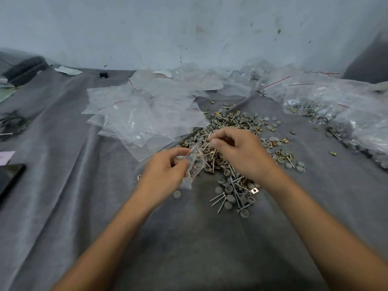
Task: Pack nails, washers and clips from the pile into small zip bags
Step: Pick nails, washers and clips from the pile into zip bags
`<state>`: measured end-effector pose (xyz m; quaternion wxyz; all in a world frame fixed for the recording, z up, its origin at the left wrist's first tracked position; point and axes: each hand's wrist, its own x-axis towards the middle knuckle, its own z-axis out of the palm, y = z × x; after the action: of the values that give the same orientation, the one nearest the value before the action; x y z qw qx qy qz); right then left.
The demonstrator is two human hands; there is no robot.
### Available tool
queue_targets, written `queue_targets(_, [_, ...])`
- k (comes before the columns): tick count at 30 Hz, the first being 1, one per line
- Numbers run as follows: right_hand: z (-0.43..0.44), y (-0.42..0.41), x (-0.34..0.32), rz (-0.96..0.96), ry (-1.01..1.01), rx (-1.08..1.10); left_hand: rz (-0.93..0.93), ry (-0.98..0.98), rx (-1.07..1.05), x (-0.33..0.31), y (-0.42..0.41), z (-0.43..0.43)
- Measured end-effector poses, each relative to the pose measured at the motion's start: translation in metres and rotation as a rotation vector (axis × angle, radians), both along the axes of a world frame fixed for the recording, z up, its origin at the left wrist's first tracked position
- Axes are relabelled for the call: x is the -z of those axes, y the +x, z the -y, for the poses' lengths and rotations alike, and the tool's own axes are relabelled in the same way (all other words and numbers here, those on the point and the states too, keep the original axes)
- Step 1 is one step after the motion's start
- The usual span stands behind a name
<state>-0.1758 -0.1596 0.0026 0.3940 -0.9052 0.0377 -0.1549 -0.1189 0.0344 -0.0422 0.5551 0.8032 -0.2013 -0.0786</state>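
Two bare forearms are reaching in from the near edge over a grey cloth point(189, 238), matte, soft, lying in long creases. At the near tip of the pile point(231, 131), thin steel nails point(218, 199) are lying loose among round grey domed washers point(228, 198) and one square brass-coloured clip point(254, 191) with a hole through it. The left hand point(165, 166) is turned palm inward with fingers curled, thumb and fingertips pinching a small zip bag point(196, 162) of clear, crinkled film. The bag is hanging tilted over the pile's left edge, mouth toward the other hand. Grey shapes are showing through it; cannot tell whether they are inside or behind. The right hand point(241, 152) is hovering back-up over the pile's middle, fingers curled, thumb and forefinger pinching a nail point(209, 135) just beside the bag's mouth. The hands are near each other, not touching. Beyond them the pile is spreading away, a gritty mix of grey and brass-coloured pieces and bright shanks. Left of it, empty zip bags point(142, 114) are lying fanned and overlapping, glossy, with thin red seal lines. To the right, filled bags point(315, 101) are slumping in a heap, metal glinting inside. At the left edge, a flat dark phone point(8, 179) is resting on the cloth. Farthest off, a pale wall point(189, 28) is showing scuffs and specks.
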Motion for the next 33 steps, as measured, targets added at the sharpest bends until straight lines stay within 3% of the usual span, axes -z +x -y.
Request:
queue_targets(2, [-0.005, -0.003, -0.005, 0.001, 0.084, -0.096, -0.007, -0.004, -0.003, 0.000, 0.000, 0.001])
queue_targets(5, [-0.016, -0.003, -0.008, -0.037, 0.005, -0.189, -0.006, -0.025, 0.005, 0.000, 0.001, 0.001])
queue_targets(9, [-0.022, -0.001, -0.004, -0.094, -0.119, -0.159, -0.017, -0.040, -0.007, 0.002, 0.002, 0.000])
queue_targets(14, [-0.011, 0.005, -0.007, -0.040, 0.022, -0.069, -0.037, -0.050, -0.019, 0.003, 0.005, -0.002])
queue_targets(17, [-0.003, 0.017, -0.004, -0.088, -0.134, -0.010, -0.042, -0.066, -0.024, 0.004, 0.006, -0.003])
queue_targets(24, [-0.011, 0.049, 0.019, -0.212, -0.564, -0.114, -0.015, -0.049, -0.025, 0.002, 0.005, -0.006])
queue_targets(33, [-0.008, 0.043, 0.027, -0.257, -0.506, -0.101, -0.008, 0.010, 0.017, -0.004, 0.004, -0.013])
